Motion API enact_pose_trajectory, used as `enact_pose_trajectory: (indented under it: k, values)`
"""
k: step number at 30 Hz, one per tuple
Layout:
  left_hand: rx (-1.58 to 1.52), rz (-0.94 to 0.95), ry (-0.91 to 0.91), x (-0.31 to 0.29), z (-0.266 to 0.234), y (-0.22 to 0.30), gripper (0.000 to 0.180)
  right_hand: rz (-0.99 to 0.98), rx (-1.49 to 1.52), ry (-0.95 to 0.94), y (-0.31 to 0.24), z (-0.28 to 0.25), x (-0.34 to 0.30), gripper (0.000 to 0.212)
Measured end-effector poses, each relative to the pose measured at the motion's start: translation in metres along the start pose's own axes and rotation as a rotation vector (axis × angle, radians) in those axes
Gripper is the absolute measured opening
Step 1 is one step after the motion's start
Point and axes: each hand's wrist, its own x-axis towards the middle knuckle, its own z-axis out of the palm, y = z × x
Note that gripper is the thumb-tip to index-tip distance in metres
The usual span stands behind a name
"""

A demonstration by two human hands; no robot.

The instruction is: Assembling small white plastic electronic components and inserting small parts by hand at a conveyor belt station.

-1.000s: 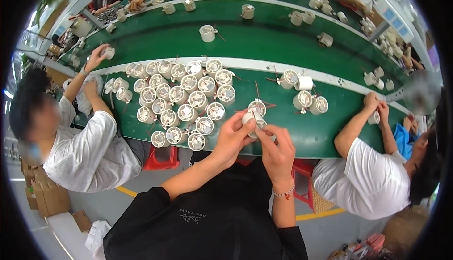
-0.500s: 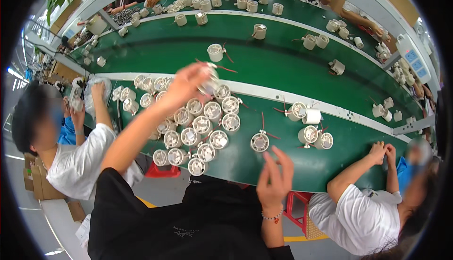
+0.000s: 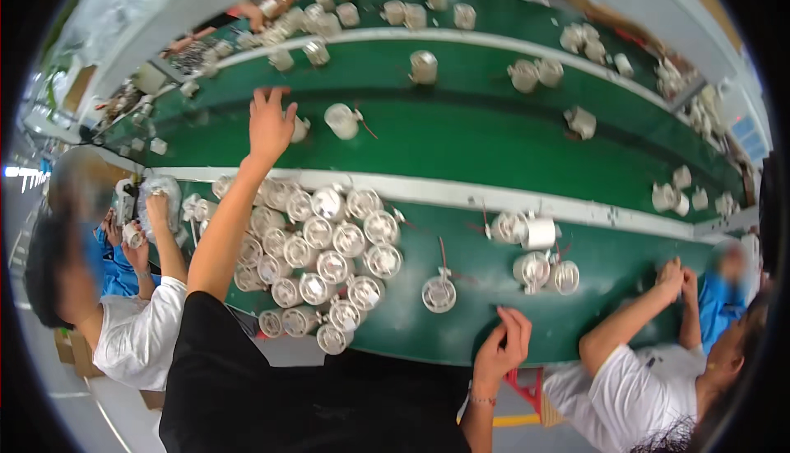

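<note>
My left hand [image 3: 270, 126] is stretched out over the green conveyor belt [image 3: 461, 128], its fingers spread. Right beside it, partly hidden by the hand, a white cylindrical part [image 3: 301, 130] stands on the belt. Another white cylinder with a red wire [image 3: 341, 121] is a little to the right. My right hand [image 3: 504, 344] hovers at the near table edge, fingers loosely bent and nothing seen in them. Nearest to it on the green table [image 3: 411, 321] lies a single round white part with red wires [image 3: 439, 294].
A dense cluster of round white parts [image 3: 333, 266] covers the table's left half. Several more [image 3: 532, 270] stand at the right. A white rail [image 3: 428, 190] divides table and belt. Co-workers sit at the left [image 3: 136, 329] and right [image 3: 634, 387]; others' hands work across the belt.
My left hand has reached forward from above the cluster to the belt and let go of the white cylindrical part. My right hand has drawn back from the single wired part. The view has shifted.
</note>
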Motion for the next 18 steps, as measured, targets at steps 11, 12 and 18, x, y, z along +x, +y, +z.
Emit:
enact_pose_trajectory:
  k: [11,12,18]
  values:
    - [-0.540,0.126,-0.826,-0.148,-0.201,0.339,0.055,0.123,0.324,-0.240,-0.022,0.002,0.013,0.023]
    - [-0.550,0.052,-0.802,-0.159,-0.198,0.343,0.060,0.077,0.329,-0.236,-0.026,0.004,0.019,0.018]
    - [-0.685,0.105,-0.577,-0.212,-0.198,0.349,0.058,-0.177,0.059,-0.477,-0.028,0.008,0.061,0.012]
